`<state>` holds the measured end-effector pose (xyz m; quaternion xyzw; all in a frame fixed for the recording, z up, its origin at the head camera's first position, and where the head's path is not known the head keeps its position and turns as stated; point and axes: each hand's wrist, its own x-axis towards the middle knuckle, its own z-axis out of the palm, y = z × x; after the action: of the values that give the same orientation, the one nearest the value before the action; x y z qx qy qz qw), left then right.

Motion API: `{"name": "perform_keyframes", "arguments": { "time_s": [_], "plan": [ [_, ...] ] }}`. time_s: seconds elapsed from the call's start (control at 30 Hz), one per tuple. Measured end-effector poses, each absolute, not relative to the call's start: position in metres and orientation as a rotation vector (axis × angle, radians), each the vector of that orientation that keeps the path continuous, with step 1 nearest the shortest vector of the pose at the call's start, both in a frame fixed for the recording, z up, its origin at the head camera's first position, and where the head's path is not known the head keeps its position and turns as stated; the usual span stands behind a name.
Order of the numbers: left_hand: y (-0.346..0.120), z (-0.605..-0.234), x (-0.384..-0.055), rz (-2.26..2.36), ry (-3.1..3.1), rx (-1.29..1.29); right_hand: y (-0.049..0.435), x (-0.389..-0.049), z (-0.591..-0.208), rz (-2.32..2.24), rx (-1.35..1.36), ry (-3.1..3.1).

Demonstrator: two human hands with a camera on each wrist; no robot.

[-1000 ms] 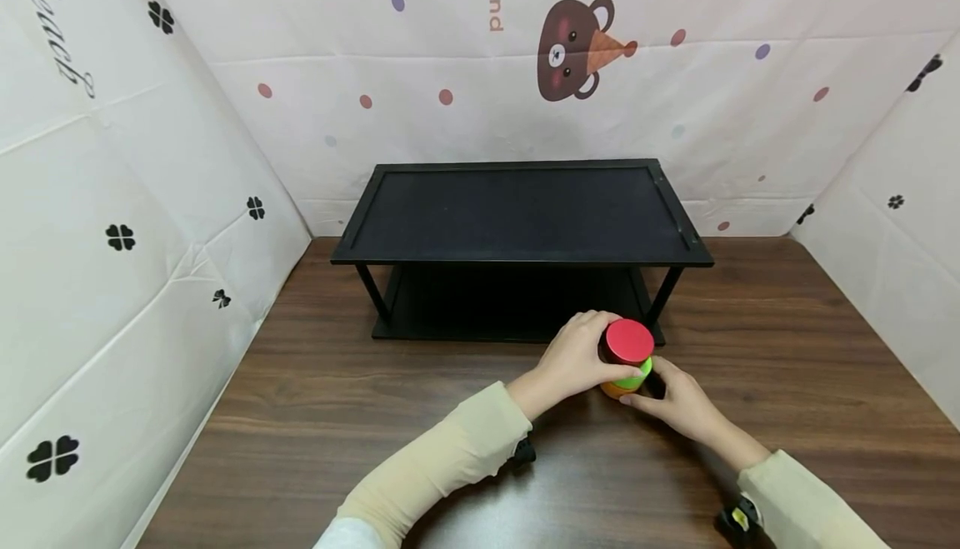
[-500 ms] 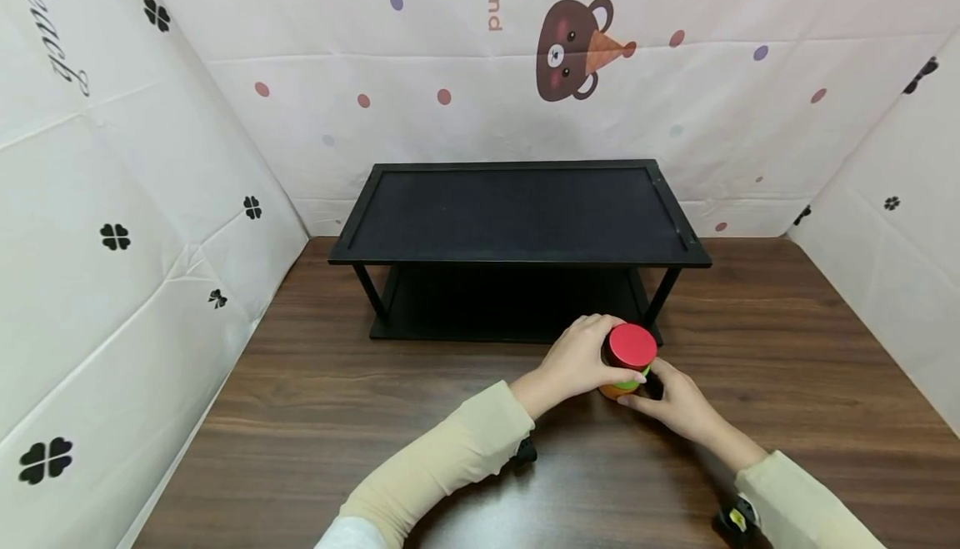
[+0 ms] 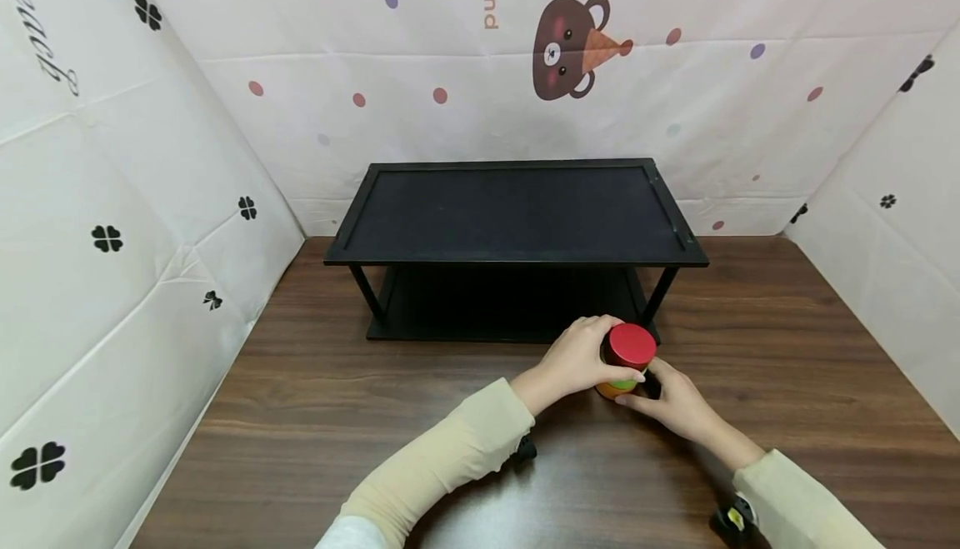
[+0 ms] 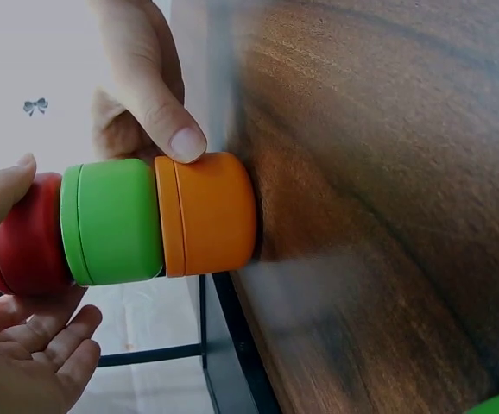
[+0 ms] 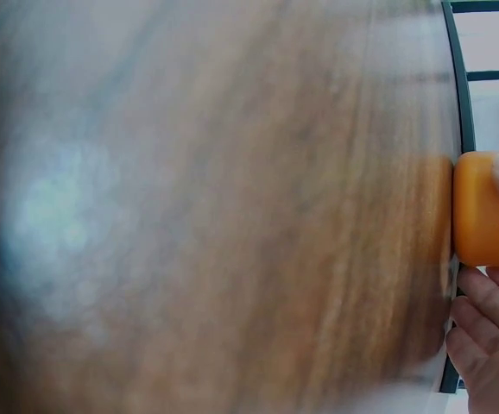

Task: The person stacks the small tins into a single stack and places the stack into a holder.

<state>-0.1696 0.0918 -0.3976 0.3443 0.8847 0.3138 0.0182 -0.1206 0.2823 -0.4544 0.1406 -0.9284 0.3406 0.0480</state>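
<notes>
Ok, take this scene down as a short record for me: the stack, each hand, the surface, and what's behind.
Stack, top to bottom: rounded red cylinder, rounded green cylinder, rounded orange cylinder
Left hand: grips the red cylinder
Right hand: holds the orange cylinder between thumb and fingers
Surface: brown wood-grain table, orange cylinder standing on it
Behind: black rectangular two-tier rack, the stack in front of its right end
Background: white sheet printed with dots and a brown bear face
</notes>
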Motion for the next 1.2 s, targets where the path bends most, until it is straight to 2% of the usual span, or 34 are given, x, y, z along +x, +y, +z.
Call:
{"name": "perform_keyframes", "arguments": {
  "time_s": [1.2],
  "plan": [
    [0.0920, -0.3988, -0.1713, 0.876, 2.734, 1.133, 0.2836, -0.1210, -0.4564, 1.039, 0.437, -2.816]
  ]
}}
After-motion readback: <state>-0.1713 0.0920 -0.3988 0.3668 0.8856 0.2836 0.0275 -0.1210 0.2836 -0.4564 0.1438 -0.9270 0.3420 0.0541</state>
